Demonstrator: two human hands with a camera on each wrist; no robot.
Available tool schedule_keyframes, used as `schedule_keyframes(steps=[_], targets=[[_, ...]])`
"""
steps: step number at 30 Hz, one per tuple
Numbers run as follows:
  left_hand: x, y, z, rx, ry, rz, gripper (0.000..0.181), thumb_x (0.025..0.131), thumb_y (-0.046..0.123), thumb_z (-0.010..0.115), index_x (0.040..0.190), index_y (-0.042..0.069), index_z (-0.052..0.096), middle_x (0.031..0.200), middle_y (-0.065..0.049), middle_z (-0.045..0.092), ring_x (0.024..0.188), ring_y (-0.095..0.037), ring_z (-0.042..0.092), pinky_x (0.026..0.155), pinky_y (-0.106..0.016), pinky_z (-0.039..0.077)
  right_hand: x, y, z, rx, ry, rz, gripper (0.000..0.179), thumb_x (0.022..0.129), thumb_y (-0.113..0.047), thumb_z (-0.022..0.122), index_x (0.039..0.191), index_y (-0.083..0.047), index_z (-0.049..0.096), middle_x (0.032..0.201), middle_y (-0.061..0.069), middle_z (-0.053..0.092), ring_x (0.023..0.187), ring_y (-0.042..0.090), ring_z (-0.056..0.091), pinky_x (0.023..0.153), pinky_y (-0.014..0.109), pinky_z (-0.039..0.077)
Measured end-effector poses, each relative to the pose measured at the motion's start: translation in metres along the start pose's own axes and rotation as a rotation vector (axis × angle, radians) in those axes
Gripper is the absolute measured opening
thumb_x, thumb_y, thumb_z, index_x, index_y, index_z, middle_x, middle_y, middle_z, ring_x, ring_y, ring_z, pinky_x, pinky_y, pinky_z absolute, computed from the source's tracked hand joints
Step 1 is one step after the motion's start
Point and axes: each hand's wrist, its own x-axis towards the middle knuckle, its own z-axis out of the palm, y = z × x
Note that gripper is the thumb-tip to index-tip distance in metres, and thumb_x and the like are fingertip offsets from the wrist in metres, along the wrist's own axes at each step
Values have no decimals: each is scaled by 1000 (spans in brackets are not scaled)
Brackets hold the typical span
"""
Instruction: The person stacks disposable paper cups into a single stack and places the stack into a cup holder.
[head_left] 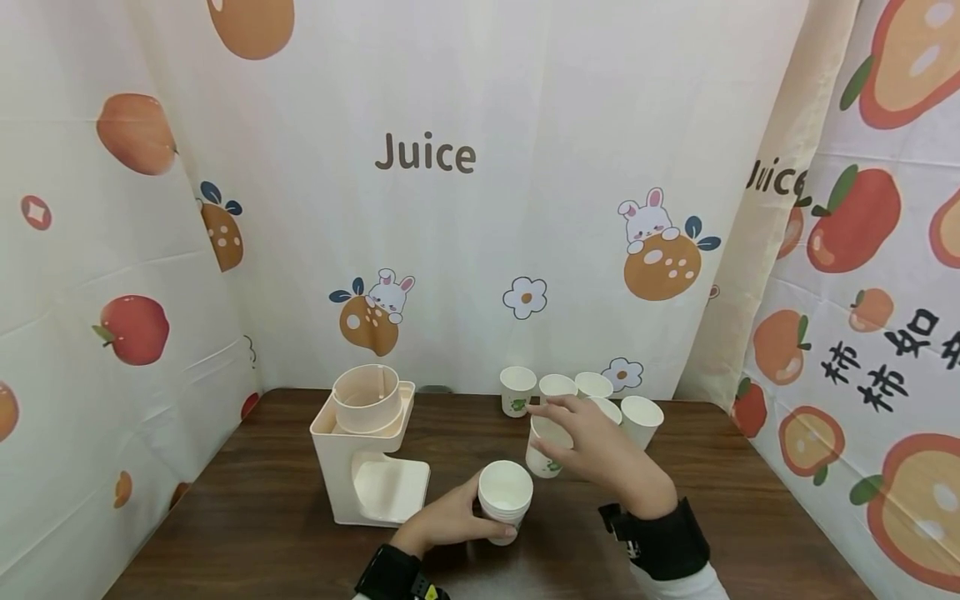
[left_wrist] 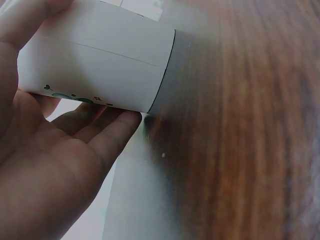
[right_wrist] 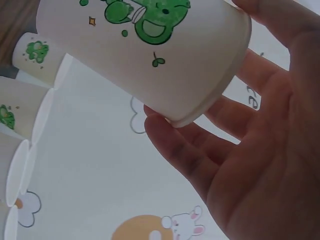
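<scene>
My left hand (head_left: 456, 518) curls round a short stack of white paper cups (head_left: 504, 492) at the front of the table. In the left wrist view the lower side of the stack (left_wrist: 100, 55) shows part of a green print, and its base is close to the wood. With fingers and thumb at the rim, my right hand (head_left: 588, 442) holds another white paper cup (head_left: 546, 462) from above. In the right wrist view this cup (right_wrist: 150, 55) carries a green cartoon animal. Whether its base touches the table I cannot tell.
Several more white paper cups (head_left: 517, 392) stand behind and right of my right hand, by the printed curtain (head_left: 465, 250). On the left stands a cream stand (head_left: 337, 475) with a round holder (head_left: 367, 400) on top and a low platform. All rest on the dark wooden table (head_left: 247, 517).
</scene>
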Motion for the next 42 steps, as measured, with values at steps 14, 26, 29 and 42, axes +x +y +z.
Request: schedule_keyframes(steps=[14, 26, 29, 42], targets=[[-1, 1, 0, -8, -8, 15, 84, 85, 23, 82, 153, 19, 32, 128, 4, 57, 121, -19, 54, 102, -50, 38, -4, -21, -13, 25, 64, -46, 40, 97, -42, 67, 132, -23, 67, 132, 7, 60, 121, 31, 55, 88, 46, 52], [-2, 1, -1, 16, -6, 2, 83, 85, 24, 82, 152, 21, 33, 127, 4, 57, 118, -18, 55, 100, -49, 40, -3, -38, -9, 43, 61, -122, 40, 97, -41, 67, 133, -27, 65, 135, 8, 58, 125, 30, 54, 84, 43, 54], [-2, 1, -1, 22, -4, 1, 83, 85, 25, 82, 152, 20, 32, 127, 5, 56, 118, -18, 55, 99, -48, 40, -3, -41, -4, 49, 60, -162, 38, 97, -40, 67, 133, -28, 65, 134, 7, 58, 126, 27, 54, 82, 40, 54], [-2, 2, -2, 25, -30, 13, 84, 87, 27, 80, 154, 22, 29, 131, 5, 55, 120, -16, 54, 100, -46, 40, -5, -48, 7, 77, -14, -159, 37, 100, -43, 61, 134, -28, 63, 138, 3, 56, 122, 26, 55, 80, 39, 54]])
